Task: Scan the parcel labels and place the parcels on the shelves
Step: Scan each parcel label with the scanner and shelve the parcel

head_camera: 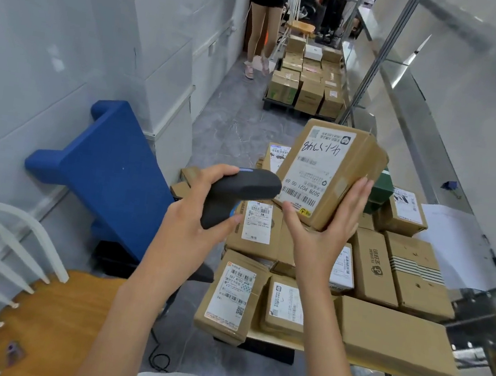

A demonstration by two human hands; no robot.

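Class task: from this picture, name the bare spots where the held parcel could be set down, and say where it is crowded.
Bare: the metal shelf surface right of the parcel, beyond the white paper sheet, and the wooden chair seat lower left. Crowded: the box pile under both hands.

We see bright, even indoor light with soft, faint shadows. Wide-angle distortion bends the shelf posts [381, 54] and the wall [40, 34] at the edges, where detail blurs; the centre stays sharp.

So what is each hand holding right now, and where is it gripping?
The left hand grips the black scanner by its handle. The right hand holds the raised parcel at its near lower end.
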